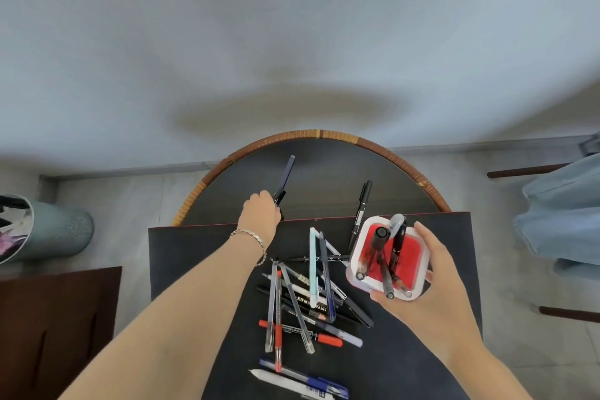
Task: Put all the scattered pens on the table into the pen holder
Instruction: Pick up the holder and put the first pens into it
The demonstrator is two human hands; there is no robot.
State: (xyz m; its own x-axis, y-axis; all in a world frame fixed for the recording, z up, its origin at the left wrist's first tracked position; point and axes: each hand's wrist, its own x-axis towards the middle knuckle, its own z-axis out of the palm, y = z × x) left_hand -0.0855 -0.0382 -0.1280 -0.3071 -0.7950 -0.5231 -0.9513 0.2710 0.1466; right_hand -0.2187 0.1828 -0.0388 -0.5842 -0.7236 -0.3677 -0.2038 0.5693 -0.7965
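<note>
My left hand [261,213] reaches to the far left of the table and is shut on a dark blue pen [287,176] that points up and away. My right hand [431,282] grips the white pen holder [355,253] with a red inside, tilted toward me, with several dark pens standing in it. A pile of several pens [305,295] lies on the dark mat [194,253] between my arms. A black marker [362,204] lies beyond the holder. A blue pen [321,383] and a white pen [269,378] lie near the front edge.
The mat sits on a round dark table with a woven brown rim [319,134]. A grey-green vase [55,227] stands on the floor at left, above a brown cabinet [58,318]. Light blue cloth [561,214] hangs at right.
</note>
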